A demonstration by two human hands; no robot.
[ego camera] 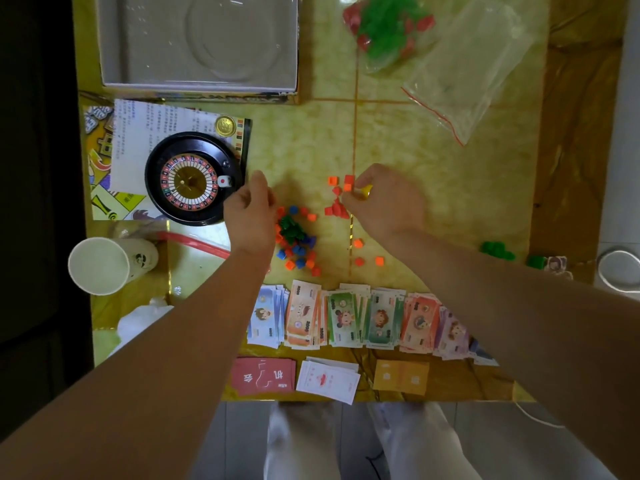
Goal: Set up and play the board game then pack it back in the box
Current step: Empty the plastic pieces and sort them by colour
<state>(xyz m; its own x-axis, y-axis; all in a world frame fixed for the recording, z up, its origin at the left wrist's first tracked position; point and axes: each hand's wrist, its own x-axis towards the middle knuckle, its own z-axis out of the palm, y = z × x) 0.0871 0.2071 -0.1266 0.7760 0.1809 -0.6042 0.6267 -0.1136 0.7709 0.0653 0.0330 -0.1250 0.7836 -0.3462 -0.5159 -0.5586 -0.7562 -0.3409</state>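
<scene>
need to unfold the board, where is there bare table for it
Barest patch: mid-table, bordered by the box above, roulette wheel to the left, empty zip bag to the right and both hands below. Crowded: the small blocks under the hands, and the banknote row and card stacks along the near edge.

A glossy yellow-green marbled table (398,140) stands on pale grey floor (242,441).

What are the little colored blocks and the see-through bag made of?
The little blocks look like hard plastic: bright solid colors, crisp molded edges. The empty bag looks like thin, soft, clear plastic: glossy, wrinkled, with a red zip strip along one edge.
</scene>
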